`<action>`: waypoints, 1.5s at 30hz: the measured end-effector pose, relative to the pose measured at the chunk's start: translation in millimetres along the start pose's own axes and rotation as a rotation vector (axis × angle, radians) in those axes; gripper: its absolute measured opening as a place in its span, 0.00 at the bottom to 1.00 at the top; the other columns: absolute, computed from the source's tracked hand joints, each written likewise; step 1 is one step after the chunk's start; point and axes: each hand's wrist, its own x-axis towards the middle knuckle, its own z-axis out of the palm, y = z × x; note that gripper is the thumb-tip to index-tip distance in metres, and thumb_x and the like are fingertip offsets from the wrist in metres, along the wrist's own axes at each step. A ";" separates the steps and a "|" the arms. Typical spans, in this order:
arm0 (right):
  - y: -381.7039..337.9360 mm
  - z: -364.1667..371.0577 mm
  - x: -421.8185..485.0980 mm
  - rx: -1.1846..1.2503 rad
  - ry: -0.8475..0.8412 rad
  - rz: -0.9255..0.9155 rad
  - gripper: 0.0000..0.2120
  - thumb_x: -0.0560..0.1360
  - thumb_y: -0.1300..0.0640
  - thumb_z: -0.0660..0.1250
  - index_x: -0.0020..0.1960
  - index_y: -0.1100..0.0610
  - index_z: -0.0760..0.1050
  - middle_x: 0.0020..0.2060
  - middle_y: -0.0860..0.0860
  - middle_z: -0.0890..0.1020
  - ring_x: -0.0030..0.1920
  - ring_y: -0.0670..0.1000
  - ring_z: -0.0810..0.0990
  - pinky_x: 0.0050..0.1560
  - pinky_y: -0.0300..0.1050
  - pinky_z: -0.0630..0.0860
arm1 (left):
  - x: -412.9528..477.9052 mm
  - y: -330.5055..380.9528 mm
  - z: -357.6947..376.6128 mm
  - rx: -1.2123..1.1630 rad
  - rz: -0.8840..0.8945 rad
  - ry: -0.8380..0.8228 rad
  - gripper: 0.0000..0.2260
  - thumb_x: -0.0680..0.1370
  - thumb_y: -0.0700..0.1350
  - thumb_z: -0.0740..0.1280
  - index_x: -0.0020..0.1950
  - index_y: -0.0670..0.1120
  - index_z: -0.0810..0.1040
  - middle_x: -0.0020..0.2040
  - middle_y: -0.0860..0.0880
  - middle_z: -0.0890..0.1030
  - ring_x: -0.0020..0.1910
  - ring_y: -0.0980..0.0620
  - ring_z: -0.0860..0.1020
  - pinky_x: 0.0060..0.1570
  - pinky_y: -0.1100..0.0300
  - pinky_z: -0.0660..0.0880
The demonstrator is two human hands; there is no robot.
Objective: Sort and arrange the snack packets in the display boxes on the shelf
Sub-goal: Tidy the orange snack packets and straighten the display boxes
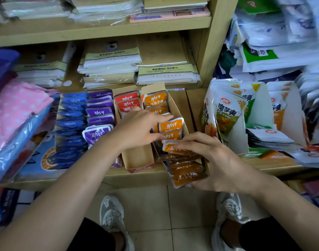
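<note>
Fingers (155, 115) straight, my left hand (140, 129) pressed against the upright orange packets (171, 125) in the display box (176, 107) on the shelf (118, 176). My right hand (216, 163) gripped a fanned stack (185, 172) of the same orange kind (fingers curled over the top, thumb below) at that box's front end. Red packets (128, 104), purple packets (100, 113) and blue packets (71, 115) stood in rows to the left.

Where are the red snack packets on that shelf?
In the head view, the red packets stand at the back of their box, between the purple packets on their left and the orange packets on their right, just beyond the left hand.
</note>
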 end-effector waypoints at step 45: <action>-10.9 -19.0 23.5 -0.176 -0.169 0.126 0.50 0.61 0.32 0.77 0.76 0.41 0.59 0.73 0.37 0.61 0.73 0.40 0.59 0.72 0.42 0.50 | -10.2 -3.4 -7.7 0.146 -0.026 0.255 0.13 0.80 0.50 0.64 0.64 0.56 0.81 0.60 0.56 0.83 0.61 0.54 0.77 0.63 0.48 0.68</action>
